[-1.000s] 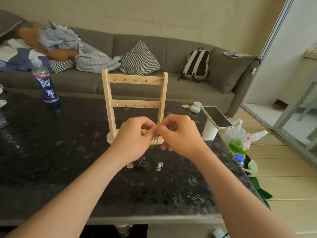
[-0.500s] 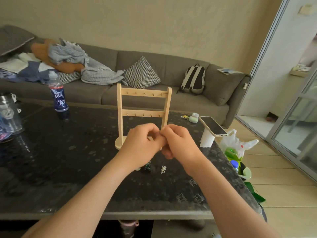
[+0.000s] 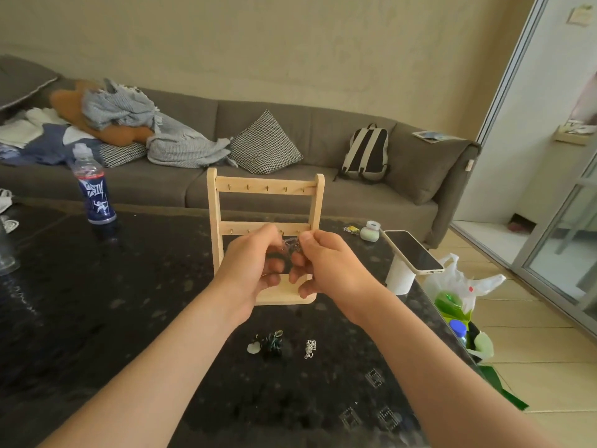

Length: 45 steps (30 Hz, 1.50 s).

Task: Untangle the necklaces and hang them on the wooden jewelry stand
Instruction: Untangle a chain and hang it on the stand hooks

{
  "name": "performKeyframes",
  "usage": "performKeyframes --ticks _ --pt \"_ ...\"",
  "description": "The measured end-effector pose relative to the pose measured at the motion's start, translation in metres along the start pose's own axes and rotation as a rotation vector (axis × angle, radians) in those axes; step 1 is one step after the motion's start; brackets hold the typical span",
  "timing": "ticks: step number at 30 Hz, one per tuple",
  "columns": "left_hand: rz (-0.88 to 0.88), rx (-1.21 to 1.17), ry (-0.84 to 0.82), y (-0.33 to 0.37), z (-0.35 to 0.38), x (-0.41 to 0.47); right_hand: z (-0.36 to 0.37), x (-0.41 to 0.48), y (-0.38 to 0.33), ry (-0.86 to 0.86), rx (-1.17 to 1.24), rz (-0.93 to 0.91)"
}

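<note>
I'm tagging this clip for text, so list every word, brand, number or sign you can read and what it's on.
No text here can be read.
Bottle label: white graffiti-style lettering, too stylised and blurred to read.
Booklet on the sofa arm: print too small.
Paper at upper right: too small.
Phone: screen dark, no text.
Wooden jewelry stand: no markings visible.

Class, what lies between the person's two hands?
A tangled necklace, pinched by the left hand and right hand, before the stand; the head view shows it.
</note>
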State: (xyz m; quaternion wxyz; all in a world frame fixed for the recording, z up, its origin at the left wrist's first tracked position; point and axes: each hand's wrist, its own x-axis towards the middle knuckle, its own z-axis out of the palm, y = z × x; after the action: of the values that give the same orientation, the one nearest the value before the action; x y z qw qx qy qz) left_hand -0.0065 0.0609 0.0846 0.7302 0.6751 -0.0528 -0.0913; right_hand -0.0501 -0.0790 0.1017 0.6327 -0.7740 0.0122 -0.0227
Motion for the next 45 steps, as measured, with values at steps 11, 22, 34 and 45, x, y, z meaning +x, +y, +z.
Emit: performKeyframes --ticks 11,22,34,45 --pt "-0.108 -0.137 0.065 -0.006 0.017 0.040 -0.006 0.036 0.017 0.015 0.142 0.073" --pt "-0.029 0.055 -0.164 -0.019 0.012 0.033 -0.011 0.035 0.027 0.031 0.131 0.047" --pt "0.054 0.231 -0.117 -0.025 0.008 0.038 -0.023 0.037 0.036 0.103 0.081 0.056" --pt "0.004 0.258 -0.018 -0.031 0.011 0.052 -0.031 0.036 0.039 0.193 0.231 0.057"
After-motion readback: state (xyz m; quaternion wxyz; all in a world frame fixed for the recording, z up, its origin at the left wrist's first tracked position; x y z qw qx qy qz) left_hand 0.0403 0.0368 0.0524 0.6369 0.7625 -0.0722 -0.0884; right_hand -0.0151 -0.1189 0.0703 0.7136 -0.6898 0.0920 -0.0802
